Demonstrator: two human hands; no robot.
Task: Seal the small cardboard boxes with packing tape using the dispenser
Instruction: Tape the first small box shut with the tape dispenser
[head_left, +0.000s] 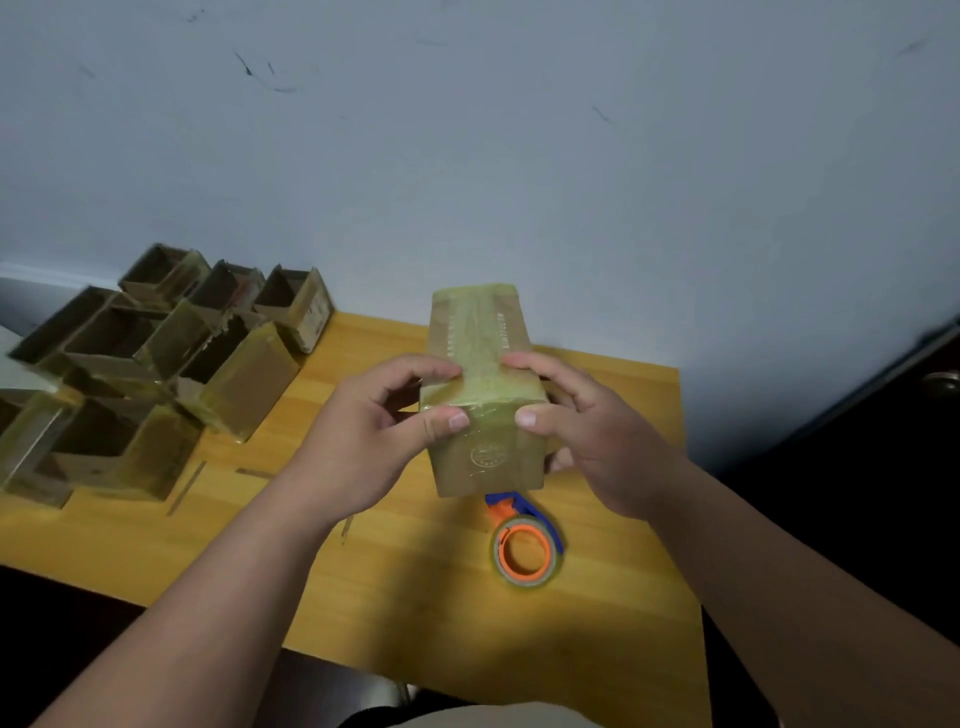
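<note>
We count one taped cardboard box held up between two hands, left and right, one tape dispenser on the table, and roughly eight open boxes clustered at left.

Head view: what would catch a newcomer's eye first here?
First, the taped cardboard box held up over the middle of the wooden table, gripped by the left hand and right hand with both thumbs pressing the tape on its near face. Just below it on the table lies the orange and blue tape dispenser. At far left sits a cluster of open boxes.
</note>
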